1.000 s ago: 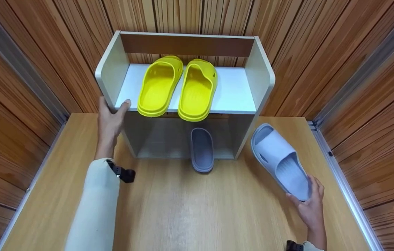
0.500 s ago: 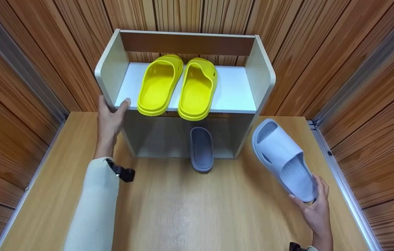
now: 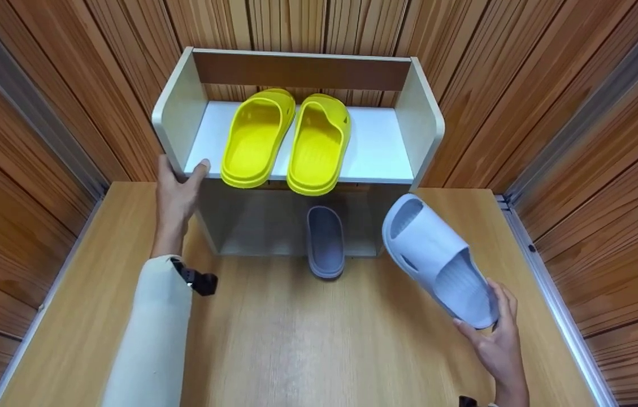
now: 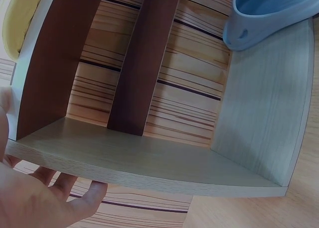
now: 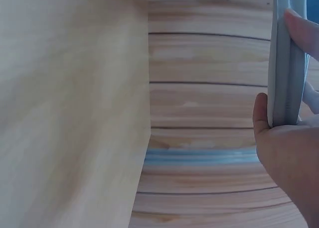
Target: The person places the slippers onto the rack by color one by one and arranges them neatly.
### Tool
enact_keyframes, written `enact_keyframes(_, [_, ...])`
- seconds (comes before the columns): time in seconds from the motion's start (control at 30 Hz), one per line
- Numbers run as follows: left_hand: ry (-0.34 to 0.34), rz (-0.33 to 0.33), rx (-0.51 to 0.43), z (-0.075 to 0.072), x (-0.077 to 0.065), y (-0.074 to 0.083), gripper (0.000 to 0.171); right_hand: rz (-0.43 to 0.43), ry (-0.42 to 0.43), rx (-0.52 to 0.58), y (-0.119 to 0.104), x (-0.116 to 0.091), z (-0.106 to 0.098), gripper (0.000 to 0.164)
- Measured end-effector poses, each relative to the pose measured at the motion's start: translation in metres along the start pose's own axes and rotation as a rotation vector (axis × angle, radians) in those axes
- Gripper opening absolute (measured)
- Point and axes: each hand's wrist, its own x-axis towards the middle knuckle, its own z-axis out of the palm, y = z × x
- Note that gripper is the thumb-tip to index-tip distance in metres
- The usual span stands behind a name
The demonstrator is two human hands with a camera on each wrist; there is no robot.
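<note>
My left hand [image 3: 174,198] grips the left side of a two-tier shoe rack [image 3: 378,141], thumb over the shelf's front edge. In the left wrist view, its fingers [image 4: 92,195] lie along the outside of the side panel. Out in front of the rack's right side, my right hand [image 3: 499,342] pinches a light grey slide slipper [image 3: 434,240] by the heel, toe pointing up-left. The right wrist view has this slipper's sole [image 5: 285,78] edge-on, raised off the floor. A matching grey slipper [image 3: 325,243] sits in the lower compartment, its heel sticking out at the front.
On the upper shelf stand two yellow slippers, one on the left [image 3: 256,141] and one on the right [image 3: 319,150], heels overhanging the front edge. Wood-plank walls [image 3: 595,113] close in the back and both sides. Light wooden floor [image 3: 296,339] lies before the rack.
The slipper in my right hand first rises slightly to the right, then shifts left toward the rack, its toe now overlapping the rack's right side panel. My left hand keeps its grip.
</note>
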Motion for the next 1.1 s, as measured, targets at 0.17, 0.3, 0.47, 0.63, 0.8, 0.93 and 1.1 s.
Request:
enact_keyframes(0.17, [-0.006,0.021,-0.016,-0.001,-0.002,-0.002,0.076,0.023,-0.033,0.002,-0.009,-0.003,0.012,0.100])
enact_keyframes(0.3, [0.005,0.058,-0.023,0.001,-0.003,-0.003,0.074,0.021,-0.061,0.017,-0.013,-0.003,0.018,0.099])
enact_keyframes(0.47, [0.015,0.056,-0.008,0.002,-0.002,-0.002,0.073,0.021,-0.089,0.033,-0.016,-0.002,0.026,0.099])
enact_keyframes(0.63, [0.014,0.033,-0.009,0.000,-0.002,-0.002,0.074,0.006,-0.129,0.040,-0.020,-0.003,0.037,0.099])
enact_keyframes(0.8, [0.010,0.017,-0.011,0.001,-0.001,-0.001,0.075,0.002,-0.129,0.029,-0.024,-0.005,0.050,0.097])
enact_keyframes(0.93, [0.002,0.018,-0.022,0.001,-0.002,-0.002,0.075,0.019,-0.114,0.023,-0.027,-0.007,0.060,0.096])
enact_keyframes(1.1, [0.006,0.019,-0.025,0.000,-0.002,-0.001,0.075,0.023,-0.115,0.045,-0.031,-0.006,0.075,0.097])
